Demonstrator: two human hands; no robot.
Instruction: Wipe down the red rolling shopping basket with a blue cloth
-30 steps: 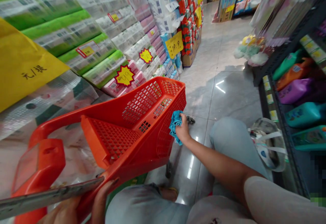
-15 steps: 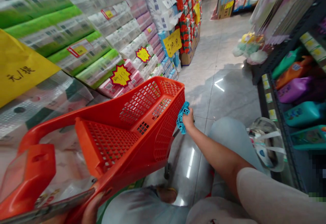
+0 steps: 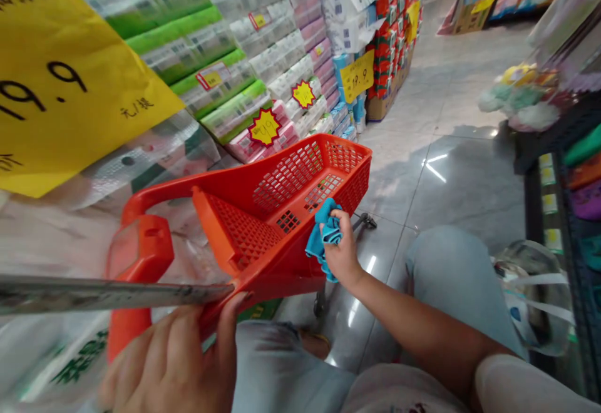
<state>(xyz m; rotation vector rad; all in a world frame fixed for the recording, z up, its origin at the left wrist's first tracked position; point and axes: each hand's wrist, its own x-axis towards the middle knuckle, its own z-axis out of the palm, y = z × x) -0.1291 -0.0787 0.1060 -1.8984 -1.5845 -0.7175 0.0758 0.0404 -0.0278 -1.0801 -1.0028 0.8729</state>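
A red plastic shopping cart [image 3: 225, 231] with perforated basket walls stands at an angle in front of me, and no goods show inside it. My right hand [image 3: 345, 250] is closed around a crumpled blue cloth [image 3: 323, 231], which lies against the cart's near side wall and reaches its top rim. At lower left, my left hand [image 3: 183, 356] is wrapped over the cart's handle end, beside a worn metal bar [image 3: 117, 294], thumb on the red plastic. Part of its grip is hidden beneath the hand.
Stacked tissue packs [image 3: 188, 44] line the left side, with a large yellow price sign [image 3: 70, 87] close by. A dark shelf [image 3: 539, 194] runs along the right. A clear bag [image 3: 535, 294] sits by my knee. Grey tiled floor [image 3: 451, 194] stretches ahead between them.
My right hand has brought the blue cloth from the cart's far end back along the near side, towards me. My left hand shows more fully. The view has shifted left.
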